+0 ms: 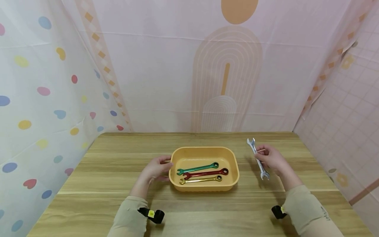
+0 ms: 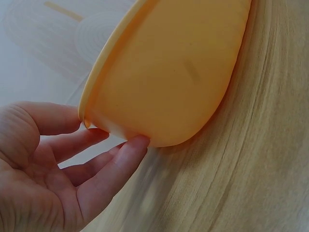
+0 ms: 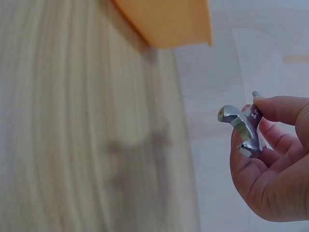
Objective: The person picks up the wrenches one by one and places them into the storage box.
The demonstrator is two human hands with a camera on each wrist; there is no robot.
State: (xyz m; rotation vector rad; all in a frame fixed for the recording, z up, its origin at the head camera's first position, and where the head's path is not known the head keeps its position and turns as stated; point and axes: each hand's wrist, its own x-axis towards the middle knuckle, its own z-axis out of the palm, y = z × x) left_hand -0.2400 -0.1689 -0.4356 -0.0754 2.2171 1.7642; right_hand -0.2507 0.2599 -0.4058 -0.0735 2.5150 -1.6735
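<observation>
A yellow plastic basin stands on the table, holding a green wrench, a red wrench and a gold wrench. At the basin's left end my left hand grips it, one digit at the rim and other fingertips against the outer wall, as the left wrist view also shows. My right hand pinches a silver double open-ended wrench by its shank, raised above the table to the right of the basin. One open jaw of this wrench faces the right wrist camera.
The wooden table runs back to a patterned cloth hung behind it. Cloth walls also rise at the left and right sides. Each forearm carries a small black wrist camera over a light sleeve.
</observation>
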